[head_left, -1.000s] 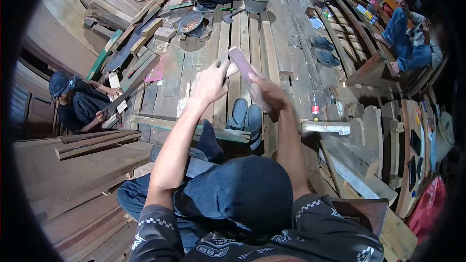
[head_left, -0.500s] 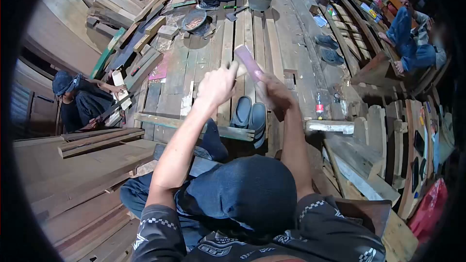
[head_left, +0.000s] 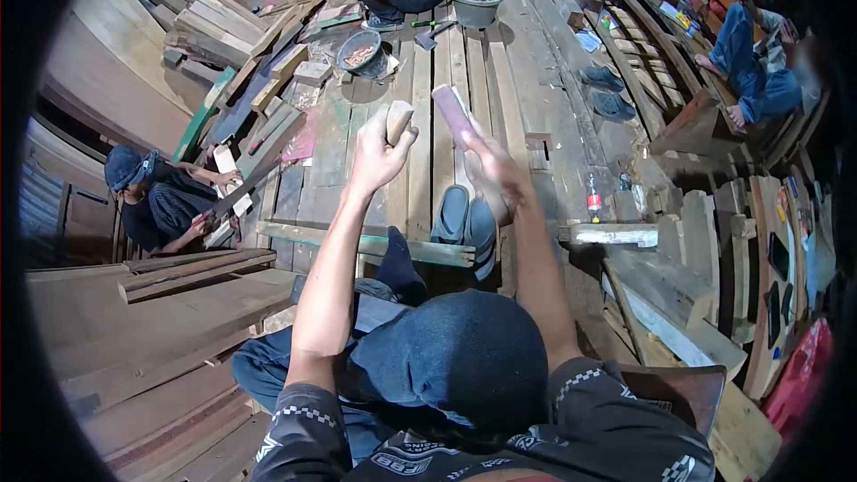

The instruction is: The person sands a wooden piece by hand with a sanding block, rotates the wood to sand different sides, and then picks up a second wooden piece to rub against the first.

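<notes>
My left hand [head_left: 378,153] is closed around a small rounded piece of wood [head_left: 399,121], whose pale end sticks up past the thumb. In my right hand [head_left: 496,170] is a flat sanding block [head_left: 453,116] with a purplish face and a pale edge, tilted up and to the left. The wood and the block are apart, with a gap of floor showing between them. The lower end of the block is hidden by my fingers. A pair of dark slippers [head_left: 451,214] lies on the planks below my hands.
A bucket of wood pieces [head_left: 360,53], a hatchet-like tool [head_left: 435,36] and a grey tub [head_left: 476,5] stand ahead. One person [head_left: 165,196] at left holds a saw; others sit at the back and right. A bottle [head_left: 594,196] stands right. Stacked timber [head_left: 210,22] lies left.
My hands have moved apart. The left hand has shifted left and turned, so the wood piece now shows clear of the sanding block. The right hand stays nearly in place.
</notes>
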Tool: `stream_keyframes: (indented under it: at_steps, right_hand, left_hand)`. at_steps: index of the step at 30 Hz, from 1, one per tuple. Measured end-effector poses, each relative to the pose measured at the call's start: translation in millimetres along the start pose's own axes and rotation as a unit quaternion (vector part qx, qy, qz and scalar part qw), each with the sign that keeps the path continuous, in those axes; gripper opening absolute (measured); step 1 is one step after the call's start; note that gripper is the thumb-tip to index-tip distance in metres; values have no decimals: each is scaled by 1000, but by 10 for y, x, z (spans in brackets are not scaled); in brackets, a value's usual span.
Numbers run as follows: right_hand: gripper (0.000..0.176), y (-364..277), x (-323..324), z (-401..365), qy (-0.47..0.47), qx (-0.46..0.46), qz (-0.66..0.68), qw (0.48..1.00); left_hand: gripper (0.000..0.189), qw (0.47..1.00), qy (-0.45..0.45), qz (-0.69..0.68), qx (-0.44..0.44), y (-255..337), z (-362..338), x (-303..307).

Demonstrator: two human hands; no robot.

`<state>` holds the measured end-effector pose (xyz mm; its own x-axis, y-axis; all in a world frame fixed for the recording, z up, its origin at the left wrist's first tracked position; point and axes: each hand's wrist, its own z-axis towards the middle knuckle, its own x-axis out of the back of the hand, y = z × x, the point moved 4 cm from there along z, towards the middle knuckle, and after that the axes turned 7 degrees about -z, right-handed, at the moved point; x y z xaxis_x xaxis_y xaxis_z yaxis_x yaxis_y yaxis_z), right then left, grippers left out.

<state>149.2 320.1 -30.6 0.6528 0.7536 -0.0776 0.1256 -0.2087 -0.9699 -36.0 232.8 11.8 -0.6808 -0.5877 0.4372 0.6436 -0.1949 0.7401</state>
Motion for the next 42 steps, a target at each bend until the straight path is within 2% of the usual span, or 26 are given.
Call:
stream_keyframes:
  at_steps: [1,4,6,8,12,17,20,24,26,27,30,31,35,38,39,40,42]
  right_hand:
    - [68,5,1,-3,4,7,18,1000]
    - [65,14,27,30,2,33,44,998]
    - [61,8,50,46,13,31,48,998]
    - [58,11,47,24,41,5,49,998]
    - [56,-125,4,-74,19,20,50,998]
    - [55,-102,-21,-28,15,31,40,999]
    - [52,-60,-54,-2,16,30,48,998]
    - [44,-86,-70,6,11,40,34,999]
    - [43,-110,-84,-13,8,38,30,999]
    - [45,-107,-91,-11,-2,39,33,999]
    - [47,-113,-111,-10,4,40,32,999]
    - [48,-101,-112,4,3,45,36,998]
    - [50,-147,-143,-45,1,41,53,998]
    - [44,-122,-132,-12,-6,30,38,999]
    - [44,-124,-126,2,-7,25,31,999]
    - [44,-111,-121,5,-8,19,24,999]
    - [45,-65,-122,42,2,25,22,999]
  left_hand:
    - [25,998,10,-53,20,14,-9,-24]
    - [26,992,-16,-100,81,83,-29,-85]
    - [27,994,-24,-101,45,155,-26,-101]
    - [31,981,-55,-170,73,165,-59,-126]
    - [38,927,-68,-348,119,159,-92,-202]
    - [46,880,-64,-447,149,44,-123,-272]
    - [57,858,-30,-455,235,92,-144,-289]
    - [62,874,-58,-438,202,95,-132,-276]
    - [63,875,-60,-428,217,67,-122,-288]
    - [64,895,-50,-389,211,43,-126,-272]
    - [65,892,-46,-404,197,36,-126,-299]
    - [67,884,-55,-404,229,-12,-112,-310]
    - [70,893,-39,-390,222,21,-110,-285]
    - [67,882,-23,-405,241,-62,-108,-296]
    - [66,880,-14,-420,220,-71,-108,-293]
    - [64,869,-4,-424,256,-124,-123,-306]
    - [62,871,3,-422,250,-178,-144,-308]
